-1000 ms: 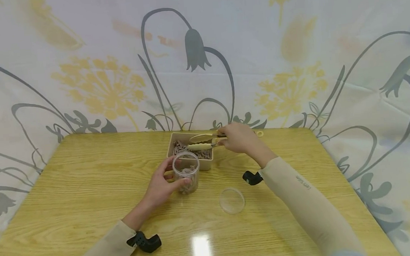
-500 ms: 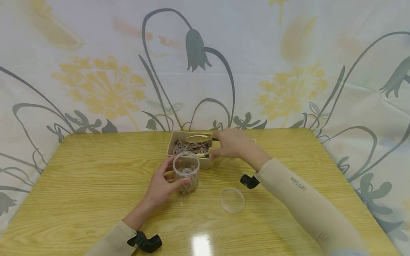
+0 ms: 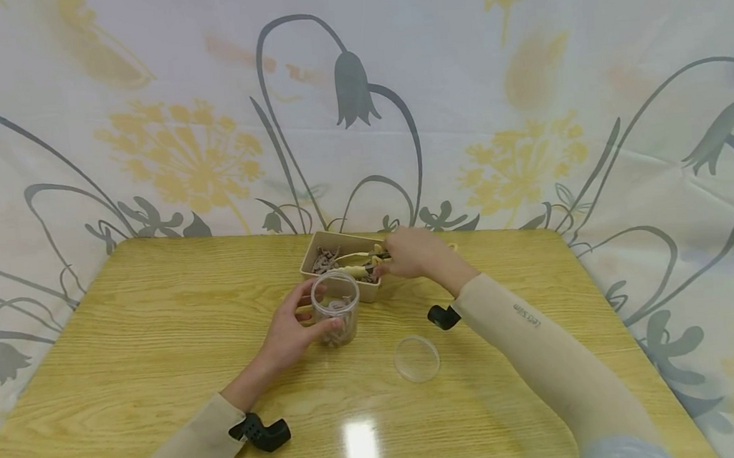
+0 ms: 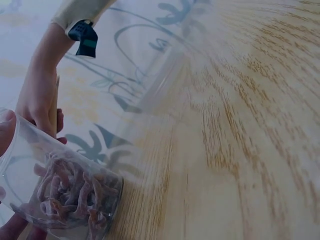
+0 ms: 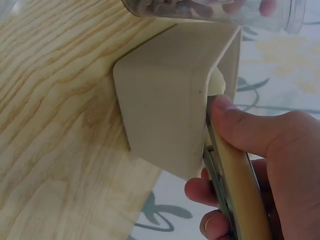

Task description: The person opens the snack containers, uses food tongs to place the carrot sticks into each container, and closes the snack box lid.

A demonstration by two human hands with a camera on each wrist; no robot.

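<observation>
My left hand (image 3: 287, 332) grips a clear plastic jar (image 3: 348, 324) around its side; the jar stands upright without a lid on the table. Brownish-grey curled strips (image 4: 75, 192) lie in the jar's lower part. Right behind it sits a beige rectangular box (image 5: 160, 95) with similar strips (image 3: 325, 259) inside. With my right hand (image 3: 417, 252) I hold a pair of tongs (image 5: 235, 180) by their yellowish handles, thumb on one arm and fingers on the other. The pale tips of the tongs (image 3: 352, 270) reach down into the box. Whether they pinch any strips is too small to tell.
A clear round lid (image 3: 417, 359) lies flat on the wooden table (image 3: 174, 330), right of the jar and nearer me. Behind the table's far edge hangs a flower-patterned cloth (image 3: 201, 91). Black cameras (image 3: 263, 433) are strapped to both wrists.
My right hand has moved slightly left and down, carrying the tongs from above the box's strips down among them. The box has turned a little. My left hand and the jar stay in place.
</observation>
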